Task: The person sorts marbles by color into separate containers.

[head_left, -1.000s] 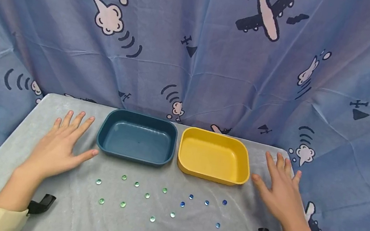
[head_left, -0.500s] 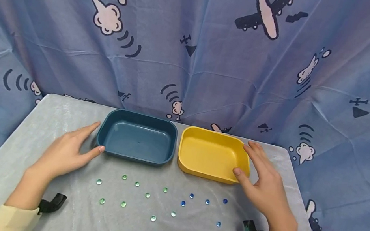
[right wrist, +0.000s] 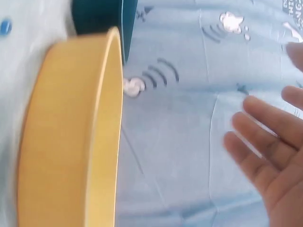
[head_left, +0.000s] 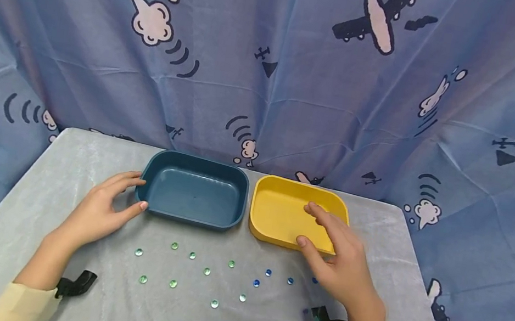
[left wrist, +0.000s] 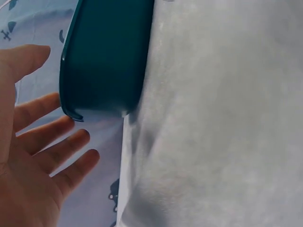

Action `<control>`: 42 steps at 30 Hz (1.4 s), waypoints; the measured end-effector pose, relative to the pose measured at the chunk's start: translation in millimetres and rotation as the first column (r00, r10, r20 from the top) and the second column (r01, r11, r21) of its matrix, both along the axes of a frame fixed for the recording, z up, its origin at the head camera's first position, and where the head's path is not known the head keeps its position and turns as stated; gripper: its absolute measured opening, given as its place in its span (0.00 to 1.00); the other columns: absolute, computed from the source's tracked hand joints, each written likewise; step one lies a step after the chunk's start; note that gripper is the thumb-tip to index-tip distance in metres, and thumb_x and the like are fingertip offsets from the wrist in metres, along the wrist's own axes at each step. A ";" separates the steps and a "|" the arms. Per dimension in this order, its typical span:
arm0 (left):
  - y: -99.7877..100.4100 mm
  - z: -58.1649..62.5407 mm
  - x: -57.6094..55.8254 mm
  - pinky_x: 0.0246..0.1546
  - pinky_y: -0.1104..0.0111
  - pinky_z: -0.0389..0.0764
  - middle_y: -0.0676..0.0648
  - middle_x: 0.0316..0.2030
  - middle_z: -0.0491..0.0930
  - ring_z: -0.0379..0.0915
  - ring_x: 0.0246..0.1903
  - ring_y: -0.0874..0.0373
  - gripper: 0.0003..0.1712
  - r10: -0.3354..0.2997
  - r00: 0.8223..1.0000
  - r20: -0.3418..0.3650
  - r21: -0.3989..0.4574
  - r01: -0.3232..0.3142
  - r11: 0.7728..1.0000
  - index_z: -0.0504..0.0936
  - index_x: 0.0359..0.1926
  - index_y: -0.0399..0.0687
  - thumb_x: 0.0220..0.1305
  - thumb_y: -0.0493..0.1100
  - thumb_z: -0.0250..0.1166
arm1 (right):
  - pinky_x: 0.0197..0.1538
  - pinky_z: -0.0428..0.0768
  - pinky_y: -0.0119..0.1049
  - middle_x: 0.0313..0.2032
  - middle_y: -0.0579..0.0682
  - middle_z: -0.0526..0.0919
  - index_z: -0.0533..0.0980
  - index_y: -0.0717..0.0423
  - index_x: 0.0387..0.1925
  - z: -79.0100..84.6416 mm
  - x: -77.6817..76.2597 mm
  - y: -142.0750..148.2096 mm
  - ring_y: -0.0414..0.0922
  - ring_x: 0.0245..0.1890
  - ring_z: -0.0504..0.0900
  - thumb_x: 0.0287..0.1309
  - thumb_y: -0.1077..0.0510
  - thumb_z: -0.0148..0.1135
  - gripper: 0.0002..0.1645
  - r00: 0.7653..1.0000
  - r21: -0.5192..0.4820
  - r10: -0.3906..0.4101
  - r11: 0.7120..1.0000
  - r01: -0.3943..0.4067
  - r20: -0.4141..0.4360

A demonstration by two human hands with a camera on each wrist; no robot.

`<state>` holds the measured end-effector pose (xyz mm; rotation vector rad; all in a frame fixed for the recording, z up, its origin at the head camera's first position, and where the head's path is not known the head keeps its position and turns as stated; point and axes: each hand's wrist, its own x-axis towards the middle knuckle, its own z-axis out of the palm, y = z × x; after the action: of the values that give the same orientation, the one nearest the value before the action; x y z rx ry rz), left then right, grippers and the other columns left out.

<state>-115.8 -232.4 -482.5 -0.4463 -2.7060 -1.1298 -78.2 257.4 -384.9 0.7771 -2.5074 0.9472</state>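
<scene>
A dark teal tray [head_left: 194,196] and a yellow tray [head_left: 276,212] stand side by side at the back of the table. My left hand [head_left: 94,214] is at the teal tray's left end, fingers and thumb spread around its corner; whether they touch the rim I cannot tell. Over the right part of the yellow tray hovers my right hand [head_left: 342,264], its fingers loosely extended and holding nothing. In the right wrist view those fingers are apart from the yellow wall [right wrist: 61,127]. Green glass beads [head_left: 173,284] lie scattered before the trays, with blue ones [head_left: 290,281] farther right.
A grey cloth [head_left: 115,311] covers the table. Behind the table hangs a blue curtain [head_left: 236,35] printed with airplanes and clouds. Each wrist carries a black camera mount [head_left: 78,284]. The right forearm and mount partly hide the rightmost blue beads.
My right hand has swung left from beside the yellow tray to above it. My left hand has shifted right, up to the teal tray's left end. Trays and beads stay in place.
</scene>
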 end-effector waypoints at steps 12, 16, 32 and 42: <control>-4.8 -16.6 -4.0 0.66 0.35 0.75 0.45 0.77 0.72 0.70 0.74 0.39 0.28 0.002 1.000 -0.027 0.066 0.000 0.998 0.86 0.63 0.43 0.66 0.47 0.82 | 0.62 0.86 0.42 0.63 0.41 0.85 0.74 0.46 0.78 -24.5 4.5 -54.7 0.44 0.59 0.85 0.68 0.56 0.78 0.40 0.982 0.054 0.142 0.987 -0.150 0.124; -4.1 -18.8 -5.4 0.69 0.57 0.77 0.46 0.77 0.71 0.70 0.73 0.40 0.28 0.006 1.000 -0.023 0.069 -0.005 0.998 0.86 0.62 0.43 0.66 0.49 0.82 | 0.59 0.88 0.41 0.58 0.38 0.86 0.78 0.46 0.74 -34.5 4.5 -62.7 0.40 0.54 0.85 0.70 0.54 0.77 0.34 0.969 0.040 0.175 0.982 -0.184 0.172; -1.3 -34.9 -9.3 0.57 0.77 0.75 0.45 0.78 0.71 0.76 0.57 0.62 0.28 -0.028 0.998 -0.052 0.304 0.043 0.952 0.87 0.59 0.44 0.58 0.32 0.84 | 0.36 0.79 0.31 0.34 0.34 0.78 0.86 0.49 0.60 -78.2 -5.8 -80.8 0.41 0.35 0.80 0.73 0.52 0.73 0.17 0.852 0.040 0.202 0.967 -0.252 0.483; -3.2 -49.2 -11.9 0.60 0.79 0.76 0.42 0.79 0.69 0.70 0.70 0.66 0.29 -0.080 0.992 -0.095 0.364 0.110 0.925 0.85 0.60 0.39 0.57 0.26 0.82 | 0.36 0.78 0.30 0.31 0.35 0.78 0.87 0.48 0.56 -102.9 -14.7 -86.0 0.36 0.32 0.77 0.74 0.53 0.72 0.12 0.795 0.103 0.198 0.945 -0.310 0.574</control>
<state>-127.7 -235.5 -531.7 -0.5500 -2.3488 -1.5695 -92.9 171.5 -487.9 1.0464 -3.0955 1.1720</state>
